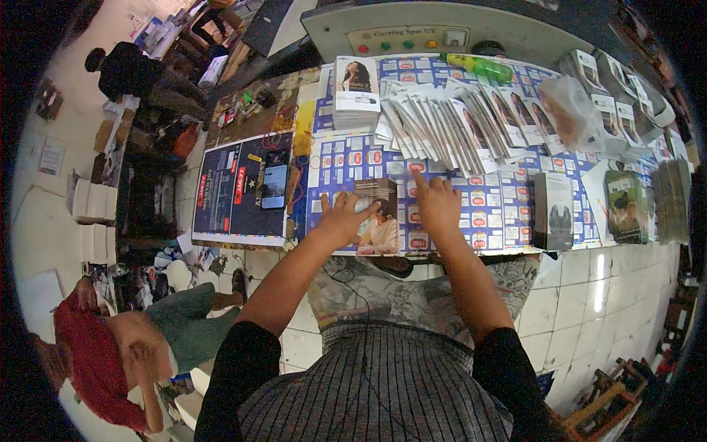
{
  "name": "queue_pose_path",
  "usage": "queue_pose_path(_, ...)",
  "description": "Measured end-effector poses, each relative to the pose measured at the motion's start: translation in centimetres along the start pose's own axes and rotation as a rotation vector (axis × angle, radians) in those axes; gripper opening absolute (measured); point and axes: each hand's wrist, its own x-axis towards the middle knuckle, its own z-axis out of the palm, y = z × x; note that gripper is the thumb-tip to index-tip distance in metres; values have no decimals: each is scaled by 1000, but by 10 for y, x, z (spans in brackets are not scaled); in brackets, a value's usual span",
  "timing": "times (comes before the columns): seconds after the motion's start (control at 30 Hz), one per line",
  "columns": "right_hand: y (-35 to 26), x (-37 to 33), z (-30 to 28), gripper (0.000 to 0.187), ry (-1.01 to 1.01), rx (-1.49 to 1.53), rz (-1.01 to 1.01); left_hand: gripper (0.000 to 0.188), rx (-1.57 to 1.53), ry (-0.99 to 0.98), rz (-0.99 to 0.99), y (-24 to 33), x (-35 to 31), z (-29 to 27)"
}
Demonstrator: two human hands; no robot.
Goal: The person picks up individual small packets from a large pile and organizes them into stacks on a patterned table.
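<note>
A flat printed carton (379, 237) with a picture of a person lies at the table's front edge. My left hand (342, 221) rests on its left side, fingers spread, the fingertips touching its face. To the right of the carton my right hand (440, 206) is open, its fingers pointing forward over the blue-and-white printed sheet (475, 199) that covers the table. I see nothing held in it. Ahead of both hands, a long row of similar flat cartons (456, 121) leans over in a fan. A neat stack of cartons (356, 99) stands at its left end.
A dark carton stack (554, 210) and a green-printed stack (627, 206) stand right. Behind are a green bottle (479, 68) and a clear plastic bag (571, 110). A phone (275, 186) lies left on a dark printed sheet (221, 184). Another person (110, 361) is at lower left.
</note>
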Motion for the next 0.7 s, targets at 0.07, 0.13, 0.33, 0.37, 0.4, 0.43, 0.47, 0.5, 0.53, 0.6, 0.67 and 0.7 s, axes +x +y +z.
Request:
queue_pose_path(0.07,3,12,2,52,27,-47,2,105,-6,-1,-7,0,2,-1)
queue_pose_path(0.13,6,19,-2,48,-3,98,-18,106,-23,-25,-15,1,1,0)
queue_pose_path(0.33,30,-5,-20,50,-190,143,-274,103,-24,33,-3,-5,4,10)
queue_pose_path(0.37,36,-12,-22,49,-315,160,-391,102,-32,42,-4,-5,4,11)
queue_pose_path(0.4,39,-22,-23,48,-440,176,-507,102,-35,40,-2,-5,3,13)
queue_pose_path(0.43,35,-30,-48,45,-514,180,-570,103,-67,40,-7,-7,0,13)
queue_pose_path(0.47,38,-37,-52,45,-515,173,-565,103,-95,42,0,-6,2,11)
queue_pose_path(0.5,42,-43,-55,44,-550,152,-635,103,-98,46,7,-5,2,9)
queue_pose_path(0.53,44,-48,-57,44,-583,134,-710,103,-101,34,1,-6,0,8)
queue_pose_path(0.6,55,-50,-58,45,-540,173,-700,102,-105,24,-7,-9,-5,8)
queue_pose_path(0.67,71,-46,-56,49,-437,178,-185,97,-94,70,18,-12,-6,11)
queue_pose_path(0.7,77,-46,-54,53,-371,141,-71,97,-94,74,20,-14,-8,13)
